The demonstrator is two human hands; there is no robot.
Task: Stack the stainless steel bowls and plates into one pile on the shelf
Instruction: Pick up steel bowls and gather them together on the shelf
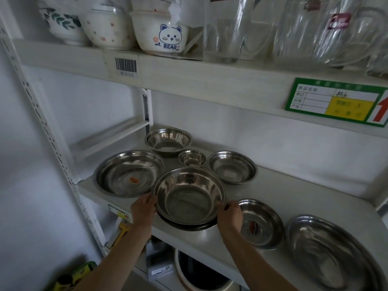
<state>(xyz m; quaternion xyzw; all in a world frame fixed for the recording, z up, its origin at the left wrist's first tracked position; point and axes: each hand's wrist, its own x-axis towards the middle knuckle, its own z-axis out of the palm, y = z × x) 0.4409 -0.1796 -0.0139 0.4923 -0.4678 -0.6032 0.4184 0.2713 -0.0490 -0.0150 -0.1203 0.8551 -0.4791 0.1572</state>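
At the white shelf, my left hand and right hand clasp opposite rims of a steel bowl, fingers curled over its edge. The bowl sits nested in a darker dish at the shelf's front lip; only that dish's lower rim shows beneath it. The bowl itself holds nothing.

Around it stand the other steel pieces, all apart from one another. A wide plate with a small orange sticker lies to the left, just beside the held bowl. Behind are a deep bowl, a tiny cup-like bowl and a shallow dish, each with nothing in it. To the right of my right hand lies a flat plate, partly hidden by the hand, and beyond it a large plate at the frame's edge.

On the shelf above stand ceramic bowls, one printed with a bear, next to clear glassware. A green price tag hangs on that shelf's front edge.
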